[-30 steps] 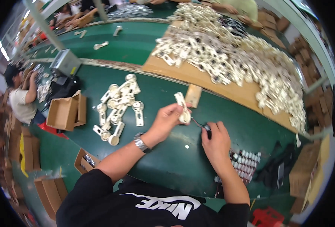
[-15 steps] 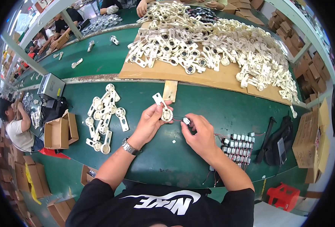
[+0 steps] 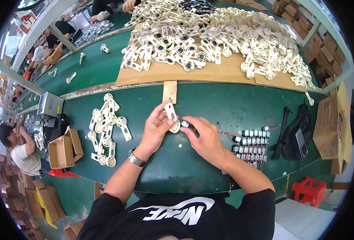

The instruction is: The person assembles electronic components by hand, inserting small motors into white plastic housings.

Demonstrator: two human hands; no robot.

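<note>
A cream plastic bracket (image 3: pixel 171 116) is pinched between the thumb and curled fingers of the left hand (image 3: pixel 155 130), held above the middle of the green table (image 3: pixel 225 108), near its front edge. The right hand (image 3: pixel 203 138) is closed around a small metal motor (image 3: pixel 185 124), which is pressed against the round lower end of the bracket; whether it is already seated there cannot be told from this view. A steel wristwatch (image 3: pixel 137 158) is worn on the left wrist. A loose group of finished brackets (image 3: pixel 107 128) is laid toward the table's left side, and rows of small motors (image 3: pixel 251 142) are set just right of the right hand. A large heap of cream parts (image 3: pixel 217 32) is piled on cardboard sheets (image 3: pixel 209 74) along the far edge. A black bag (image 3: pixel 299 134) is placed near the right edge.
</note>
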